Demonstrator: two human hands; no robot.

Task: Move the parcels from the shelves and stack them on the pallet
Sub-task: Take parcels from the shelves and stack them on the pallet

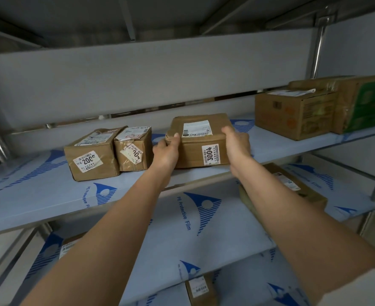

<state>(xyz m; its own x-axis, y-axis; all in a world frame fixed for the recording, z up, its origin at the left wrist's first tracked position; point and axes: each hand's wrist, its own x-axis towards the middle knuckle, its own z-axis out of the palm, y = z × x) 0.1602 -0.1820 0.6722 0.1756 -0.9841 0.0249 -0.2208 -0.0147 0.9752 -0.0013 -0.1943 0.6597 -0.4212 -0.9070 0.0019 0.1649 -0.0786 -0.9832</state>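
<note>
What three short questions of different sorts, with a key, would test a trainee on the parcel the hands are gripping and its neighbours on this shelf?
1. True or false: the left hand and right hand grip opposite sides of the parcel marked 3004.
2. Multiple choice: how many parcels sit to the left of it on the same shelf? A) none B) two C) four
3. Fill in: the label on the front of the leftmost parcel starts with the digits ____.

Key:
1. True.
2. B: the leftmost parcel and the small parcel with the peeling label, side by side.
3. 200; the last digit is cut off.
</note>
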